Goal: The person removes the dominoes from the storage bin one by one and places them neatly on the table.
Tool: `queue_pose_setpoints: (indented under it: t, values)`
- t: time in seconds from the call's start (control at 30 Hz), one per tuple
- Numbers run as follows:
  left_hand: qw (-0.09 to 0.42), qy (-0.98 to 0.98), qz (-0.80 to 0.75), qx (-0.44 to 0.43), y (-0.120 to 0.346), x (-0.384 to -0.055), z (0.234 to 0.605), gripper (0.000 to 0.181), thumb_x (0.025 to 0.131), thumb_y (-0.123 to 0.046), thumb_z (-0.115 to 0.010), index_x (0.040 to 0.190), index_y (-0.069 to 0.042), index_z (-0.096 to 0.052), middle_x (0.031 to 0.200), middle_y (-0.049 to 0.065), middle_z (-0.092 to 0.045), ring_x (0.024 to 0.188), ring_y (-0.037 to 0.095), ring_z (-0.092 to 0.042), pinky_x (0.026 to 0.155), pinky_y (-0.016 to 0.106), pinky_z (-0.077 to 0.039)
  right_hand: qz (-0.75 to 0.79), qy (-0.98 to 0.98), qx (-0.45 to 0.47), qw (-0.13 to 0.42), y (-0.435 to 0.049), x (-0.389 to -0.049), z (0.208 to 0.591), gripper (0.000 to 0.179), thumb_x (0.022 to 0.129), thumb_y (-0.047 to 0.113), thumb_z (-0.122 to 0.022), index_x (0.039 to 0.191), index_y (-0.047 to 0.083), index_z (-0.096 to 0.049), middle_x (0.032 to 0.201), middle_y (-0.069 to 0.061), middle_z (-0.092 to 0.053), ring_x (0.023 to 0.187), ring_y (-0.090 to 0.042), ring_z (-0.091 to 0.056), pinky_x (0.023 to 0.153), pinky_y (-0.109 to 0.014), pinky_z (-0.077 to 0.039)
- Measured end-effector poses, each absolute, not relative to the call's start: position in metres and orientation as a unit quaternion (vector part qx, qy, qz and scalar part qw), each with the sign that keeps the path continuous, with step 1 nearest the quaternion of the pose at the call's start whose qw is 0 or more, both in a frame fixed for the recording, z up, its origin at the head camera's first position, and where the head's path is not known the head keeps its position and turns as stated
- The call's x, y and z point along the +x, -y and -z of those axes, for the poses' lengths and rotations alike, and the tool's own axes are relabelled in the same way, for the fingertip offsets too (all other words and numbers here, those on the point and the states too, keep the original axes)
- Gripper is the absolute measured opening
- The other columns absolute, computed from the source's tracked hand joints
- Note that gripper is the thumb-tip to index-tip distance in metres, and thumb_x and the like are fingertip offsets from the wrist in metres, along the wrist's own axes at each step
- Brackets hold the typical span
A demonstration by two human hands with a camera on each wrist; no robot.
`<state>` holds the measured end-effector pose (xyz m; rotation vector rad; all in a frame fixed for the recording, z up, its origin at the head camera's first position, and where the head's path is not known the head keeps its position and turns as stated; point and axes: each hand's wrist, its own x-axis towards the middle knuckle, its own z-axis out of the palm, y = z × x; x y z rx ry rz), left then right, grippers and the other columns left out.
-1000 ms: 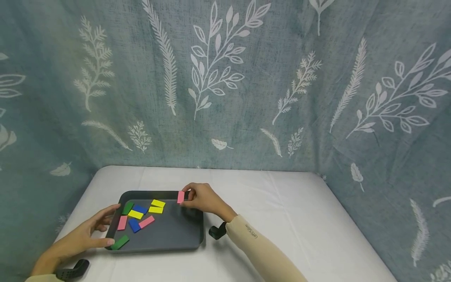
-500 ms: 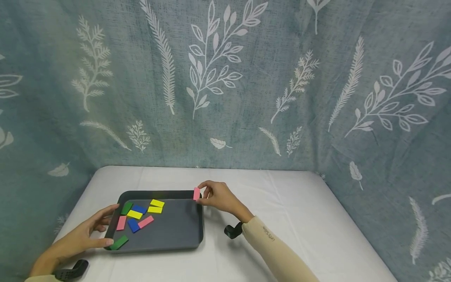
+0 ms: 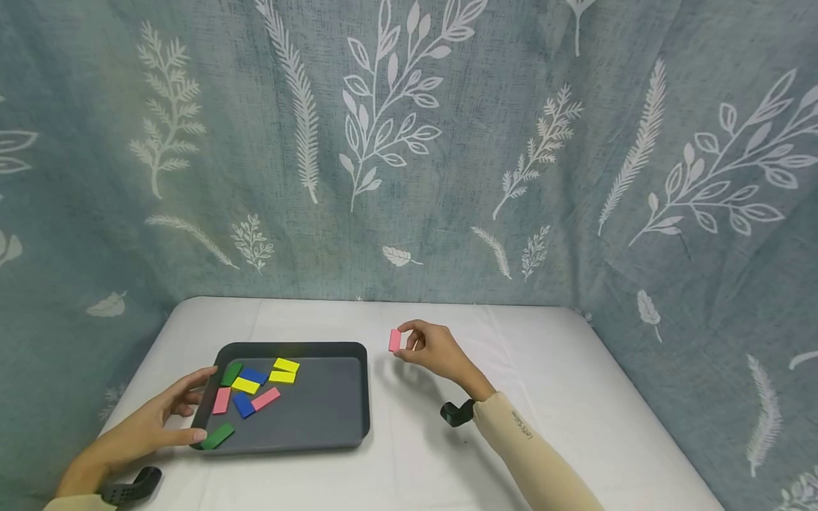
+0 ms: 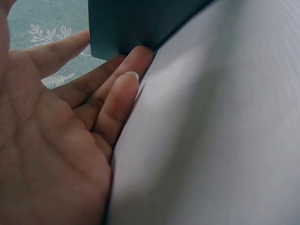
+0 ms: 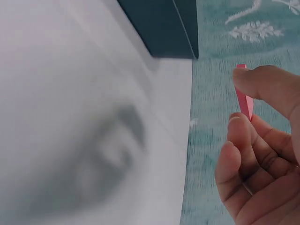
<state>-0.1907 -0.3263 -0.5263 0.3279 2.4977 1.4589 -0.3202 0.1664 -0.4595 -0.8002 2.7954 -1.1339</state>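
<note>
One pink block (image 3: 395,341) is pinched between thumb and finger in the grip of the right hand (image 3: 437,351), held above the table (image 3: 511,341) and just right of the tray (image 3: 319,419). The hand's shadow (image 3: 418,380) falls below. The left hand (image 3: 162,419) keeps no grip: its fingers lie spread and relaxed against the tray's left side, thumb at the near corner. In the tray, toward the left, lie two green blocks (image 3: 218,436), two blue blocks (image 3: 243,405), three yellow blocks (image 3: 282,377) and two more pink ones (image 3: 221,400). Behind the table hangs a leaf-patterned curtain (image 3: 447,248).
</note>
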Motion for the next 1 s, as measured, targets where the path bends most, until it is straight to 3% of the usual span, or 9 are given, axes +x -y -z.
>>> queue_pose_setpoints:
  t: [0.43, 0.7, 1.0]
  values:
    - [0.116, -0.852, -0.498, 0.11, 0.326, -0.192, 0.528, 0.095, 0.093, -0.023, -0.077, 0.165, -0.011, -0.015, 0.153, 0.025, -0.038, 0.12, 0.03, -0.049, 0.089, 0.051, -0.045, 0.343, -0.912, -0.224, 0.009, -0.203, -0.326, 0.472, 0.039, 0.09, 0.018, -0.08, 0.126, 0.008, -0.068, 0.085, 0.004, -0.066, 0.069, -0.014, -0.058, 0.063, -0.029, -0.047]
    - [0.119, -0.846, -0.508, 0.109, 0.329, -0.188, 0.53, 0.092, 0.095, -0.02, -0.075, 0.165, -0.013, -0.015, 0.153, 0.023, -0.037, 0.113, 0.011, -0.05, 0.088, 0.048, -0.046, 0.344, -0.911, -0.227, 0.013, -0.212, -0.33, 0.48, 0.038, 0.09, 0.015, -0.08, 0.124, 0.005, -0.068, 0.084, 0.004, -0.066, 0.069, -0.012, -0.057, 0.063, -0.027, -0.046]
    - [0.123, -0.843, -0.512, 0.109, 0.326, -0.191, 0.53, 0.092, 0.094, -0.02, -0.075, 0.164, -0.012, -0.015, 0.152, 0.024, -0.038, 0.117, 0.026, -0.049, 0.088, 0.049, -0.045, 0.349, -0.915, -0.199, 0.041, -0.223, -0.335, 0.495, 0.036, 0.09, 0.015, -0.079, 0.124, 0.006, -0.069, 0.085, 0.002, -0.066, 0.071, -0.014, -0.059, 0.065, -0.029, -0.049]
